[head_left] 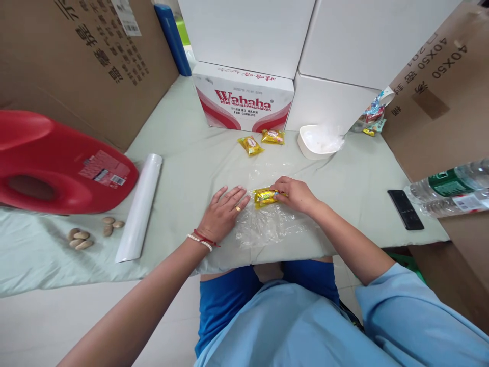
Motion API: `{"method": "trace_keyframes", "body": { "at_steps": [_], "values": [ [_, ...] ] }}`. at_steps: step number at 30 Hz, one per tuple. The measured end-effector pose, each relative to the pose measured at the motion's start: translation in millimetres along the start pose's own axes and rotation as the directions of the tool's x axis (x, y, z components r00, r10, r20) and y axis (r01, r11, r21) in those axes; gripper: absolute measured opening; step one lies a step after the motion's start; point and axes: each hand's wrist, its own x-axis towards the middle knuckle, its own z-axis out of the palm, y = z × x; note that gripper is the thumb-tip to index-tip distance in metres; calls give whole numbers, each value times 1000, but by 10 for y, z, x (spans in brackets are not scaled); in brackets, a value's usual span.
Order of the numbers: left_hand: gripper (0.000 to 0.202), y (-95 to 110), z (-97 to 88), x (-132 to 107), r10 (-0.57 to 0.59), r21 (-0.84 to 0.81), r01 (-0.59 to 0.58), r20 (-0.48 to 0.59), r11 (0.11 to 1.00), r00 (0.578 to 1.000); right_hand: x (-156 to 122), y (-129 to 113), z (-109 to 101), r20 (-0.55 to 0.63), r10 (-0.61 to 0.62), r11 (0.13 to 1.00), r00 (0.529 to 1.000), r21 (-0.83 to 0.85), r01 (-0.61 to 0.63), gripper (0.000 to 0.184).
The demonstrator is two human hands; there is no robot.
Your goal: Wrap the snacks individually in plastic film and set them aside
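A yellow wrapped snack packet (264, 197) lies over a sheet of clear plastic film (263, 227) near the table's front edge. My right hand (300, 194) grips the packet's right end between thumb and fingers. To the left, my left hand (224, 211) rests flat with its fingers stretched out, at the film's left edge. It wears a ring, and bracelets circle the wrist. Farther back, two similar packets, a left one (251, 146) and a right one (273, 136), lie in front of the Wahaba-style water carton (244, 99).
A white bowl (311, 148) holding crumpled clear plastic stands back right. On the left are a white roll (141, 206), several brown stones (80, 238) and a red jug (69, 163). A black phone (405, 209) and clear bottles (451, 182) lie right. Cardboard boxes (439, 102) border the table.
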Motion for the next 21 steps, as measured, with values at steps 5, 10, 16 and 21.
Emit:
{"method": "trace_keyframes", "body": {
  "at_steps": [5,10,16,21],
  "values": [
    [55,192,-87,131,16,-55,-19,-39,998,999,7,-6,49,-9,20,1000,1000,6,-19,33],
    [46,392,-61,411,17,-45,-13,89,999,996,-29,16,47,-48,38,999,998,30,-37,33],
    [47,212,34,445,6,-97,2,75,995,997,-668,-83,230,-136,-210,976,968,38,216,39],
    [54,27,39,472,102,-191,-94,33,977,994,-1097,-177,786,-203,-196,980,959,-65,187,54]
  ]
}}
